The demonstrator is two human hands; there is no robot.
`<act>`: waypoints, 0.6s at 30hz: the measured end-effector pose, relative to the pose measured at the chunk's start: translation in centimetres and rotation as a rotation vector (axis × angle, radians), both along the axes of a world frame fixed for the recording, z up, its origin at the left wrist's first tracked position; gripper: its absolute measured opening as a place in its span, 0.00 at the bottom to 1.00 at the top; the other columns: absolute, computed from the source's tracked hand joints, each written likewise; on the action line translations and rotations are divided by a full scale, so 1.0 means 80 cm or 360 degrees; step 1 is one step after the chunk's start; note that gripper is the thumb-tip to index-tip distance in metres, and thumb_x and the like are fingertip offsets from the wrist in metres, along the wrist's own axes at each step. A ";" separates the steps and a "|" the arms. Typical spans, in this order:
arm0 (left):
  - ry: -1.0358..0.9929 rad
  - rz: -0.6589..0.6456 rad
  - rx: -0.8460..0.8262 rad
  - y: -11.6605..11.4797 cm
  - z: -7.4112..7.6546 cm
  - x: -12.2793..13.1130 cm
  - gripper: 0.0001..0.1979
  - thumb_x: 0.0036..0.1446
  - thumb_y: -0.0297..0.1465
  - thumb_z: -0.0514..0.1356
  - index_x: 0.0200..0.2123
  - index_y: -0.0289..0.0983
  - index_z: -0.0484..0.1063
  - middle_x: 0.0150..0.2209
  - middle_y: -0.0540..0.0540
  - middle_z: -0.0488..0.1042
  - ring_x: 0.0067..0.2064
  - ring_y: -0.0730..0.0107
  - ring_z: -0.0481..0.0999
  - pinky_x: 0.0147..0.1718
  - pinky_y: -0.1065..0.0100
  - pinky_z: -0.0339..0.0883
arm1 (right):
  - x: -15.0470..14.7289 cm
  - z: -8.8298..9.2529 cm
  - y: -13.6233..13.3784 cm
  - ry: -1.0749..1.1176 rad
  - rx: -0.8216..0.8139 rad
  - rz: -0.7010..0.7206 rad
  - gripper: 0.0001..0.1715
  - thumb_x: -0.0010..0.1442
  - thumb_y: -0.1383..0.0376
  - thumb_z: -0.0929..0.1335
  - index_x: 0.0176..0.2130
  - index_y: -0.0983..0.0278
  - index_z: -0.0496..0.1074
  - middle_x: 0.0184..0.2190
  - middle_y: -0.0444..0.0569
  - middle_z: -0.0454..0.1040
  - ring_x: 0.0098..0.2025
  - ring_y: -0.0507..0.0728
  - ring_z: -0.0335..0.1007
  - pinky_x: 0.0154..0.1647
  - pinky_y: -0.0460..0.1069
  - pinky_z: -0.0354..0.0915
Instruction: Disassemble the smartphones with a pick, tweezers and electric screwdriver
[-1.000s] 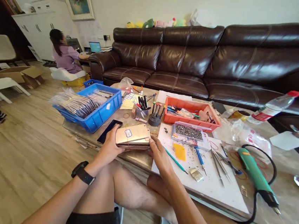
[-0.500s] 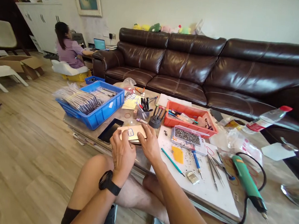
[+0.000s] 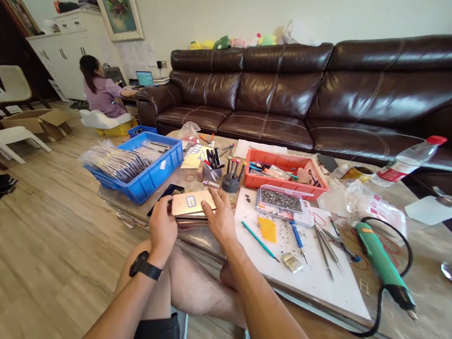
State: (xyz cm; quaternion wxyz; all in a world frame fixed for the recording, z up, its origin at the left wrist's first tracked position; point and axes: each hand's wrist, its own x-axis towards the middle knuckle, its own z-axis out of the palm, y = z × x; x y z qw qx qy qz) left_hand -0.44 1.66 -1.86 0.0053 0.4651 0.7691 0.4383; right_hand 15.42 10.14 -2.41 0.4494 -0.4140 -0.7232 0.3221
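Left hand point(image 3: 162, 224) curled around one end, right hand point(image 3: 220, 217) spread against the other: a stack of rose-gold phone housings point(image 3: 193, 203) is held squared between them, lower centre of frame, at the near edge of the glass counter point(image 3: 430, 285), beside a white work sheet point(image 3: 311, 284).

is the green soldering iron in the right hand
No, the green soldering iron lies on the table top at the far right, while the right hand rests on a stack of rose-gold phone backs.
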 end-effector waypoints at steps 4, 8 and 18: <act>-0.0233 -0.0109 -0.0075 -0.002 -0.003 -0.041 0.12 0.68 0.36 0.63 0.47 0.34 0.75 0.40 0.47 0.77 0.35 0.69 0.78 0.34 0.64 0.76 | -0.002 -0.002 0.002 0.0063 -0.0049 0.0000 0.29 0.67 0.57 0.68 0.65 0.60 0.71 0.63 0.59 0.68 0.67 0.67 0.64 0.70 0.64 0.59; -0.0278 -0.0261 -0.0028 -0.003 0.008 -0.041 0.15 0.66 0.30 0.63 0.54 0.36 0.72 0.48 0.43 0.77 0.45 0.63 0.80 0.44 0.58 0.78 | -0.002 -0.004 0.004 0.0116 -0.0093 0.0002 0.29 0.66 0.57 0.68 0.64 0.58 0.72 0.64 0.58 0.67 0.67 0.66 0.63 0.71 0.64 0.57; -0.0052 -0.0641 -0.0160 0.006 0.024 -0.019 0.42 0.50 0.31 0.70 0.68 0.40 0.62 0.72 0.35 0.58 0.74 0.45 0.56 0.71 0.45 0.51 | 0.006 -0.002 0.011 0.0256 -0.0178 0.0143 0.32 0.66 0.53 0.67 0.64 0.64 0.72 0.66 0.61 0.67 0.71 0.65 0.60 0.74 0.61 0.54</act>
